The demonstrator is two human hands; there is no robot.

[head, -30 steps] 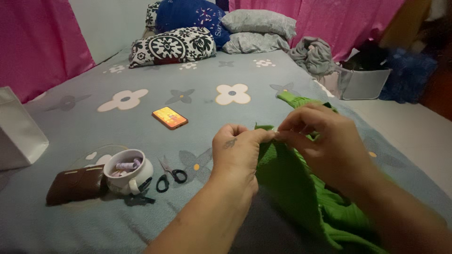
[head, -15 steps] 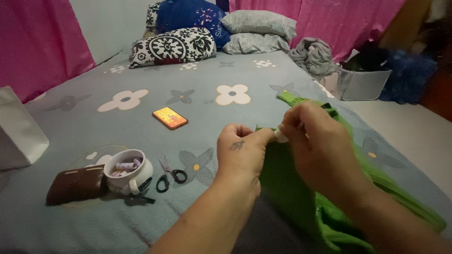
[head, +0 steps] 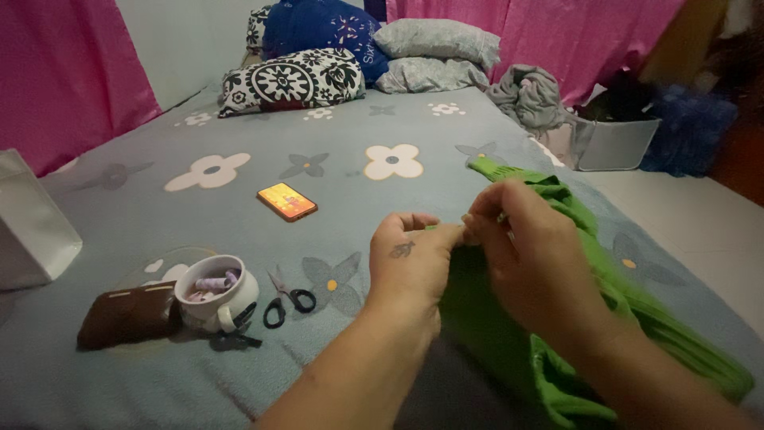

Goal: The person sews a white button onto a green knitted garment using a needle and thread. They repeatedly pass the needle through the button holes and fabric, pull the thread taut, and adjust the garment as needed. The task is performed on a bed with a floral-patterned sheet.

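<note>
**Both hands pinch one edge of the green garment**

The left hand [head: 410, 267] and the right hand [head: 529, 255] meet fingertip to fingertip, and each grip is closed on the top edge of a green knitted garment [head: 493, 334]. From this pinch the cloth runs down and to the right, toward the person, and one ribbed end reaches up behind the right hand. Both hands are equally near it. The garment lies on a grey flowered bed [head: 239, 135]. Left of the grip lie black scissors [head: 288, 299], farther left a white cup [head: 213, 299] and a brown pouch [head: 126, 312]. Up-left lies a phone [head: 287, 201].
</note>
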